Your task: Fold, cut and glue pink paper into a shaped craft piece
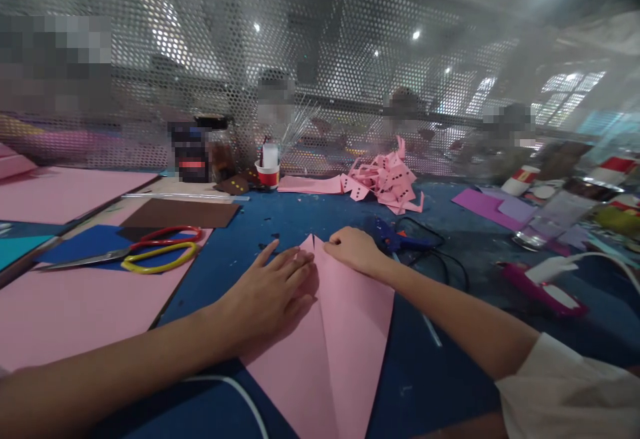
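Note:
A sheet of pink paper (350,332), folded toward a point at its far end, lies on the blue table in front of me. Two flaps meet along a line down its middle. My left hand (285,286) rests flat on the left flap, fingers stretched out and slightly apart. Near the far tip, my right hand (355,249) is closed, with curled fingers and thumb against the right flap; its fingertips are partly hidden. Left of my hands, scissors (163,249) with red and yellow handles lie on blue and pink sheets.
A blue glue gun (405,236) with a black cord lies beyond my right forearm. Cut pink pieces (385,179) are heaped at the back beside a paper cup (268,174). Brown card (183,216) lies left. A clear jar (560,216) and a magenta object (543,289) are right.

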`<state>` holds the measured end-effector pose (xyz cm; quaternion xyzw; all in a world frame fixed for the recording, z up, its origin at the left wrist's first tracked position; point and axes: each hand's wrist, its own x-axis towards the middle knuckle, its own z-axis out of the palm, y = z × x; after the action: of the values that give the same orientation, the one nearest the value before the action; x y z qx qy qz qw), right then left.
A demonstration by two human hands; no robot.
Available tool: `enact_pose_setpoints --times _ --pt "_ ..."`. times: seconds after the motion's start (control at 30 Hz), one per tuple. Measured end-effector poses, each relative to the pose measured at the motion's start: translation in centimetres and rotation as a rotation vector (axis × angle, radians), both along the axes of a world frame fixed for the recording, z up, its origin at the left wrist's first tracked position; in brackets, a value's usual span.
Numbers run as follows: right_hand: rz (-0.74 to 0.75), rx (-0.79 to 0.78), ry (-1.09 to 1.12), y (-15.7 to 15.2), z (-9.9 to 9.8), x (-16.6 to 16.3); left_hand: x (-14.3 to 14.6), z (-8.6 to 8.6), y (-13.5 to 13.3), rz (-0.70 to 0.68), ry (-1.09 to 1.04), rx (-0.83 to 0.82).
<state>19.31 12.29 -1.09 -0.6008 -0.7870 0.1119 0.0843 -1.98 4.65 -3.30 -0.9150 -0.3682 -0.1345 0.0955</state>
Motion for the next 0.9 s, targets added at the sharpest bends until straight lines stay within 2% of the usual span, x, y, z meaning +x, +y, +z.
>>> enact_pose_setpoints --times 0.27,0.43,0.6,0.9 --pt "0.017 -0.063 0.037 -0.6 1.1 0.8 -0.1 0.1 0.0 0.018 0.017 -0.056" --pt "0.019 -0.072 0.057 -1.9 1.6 1.5 0.0 0.1 -0.1 -0.004 -0.011 -0.017" --pt "-0.036 -0.04 0.069 -2.1 0.9 1.5 0.1 0.4 -0.3 -0.012 -0.007 -0.016" --pt "-0.029 0.002 0.082 -1.8 0.0 1.5 0.1 0.5 -0.4 -0.006 -0.002 -0.041"
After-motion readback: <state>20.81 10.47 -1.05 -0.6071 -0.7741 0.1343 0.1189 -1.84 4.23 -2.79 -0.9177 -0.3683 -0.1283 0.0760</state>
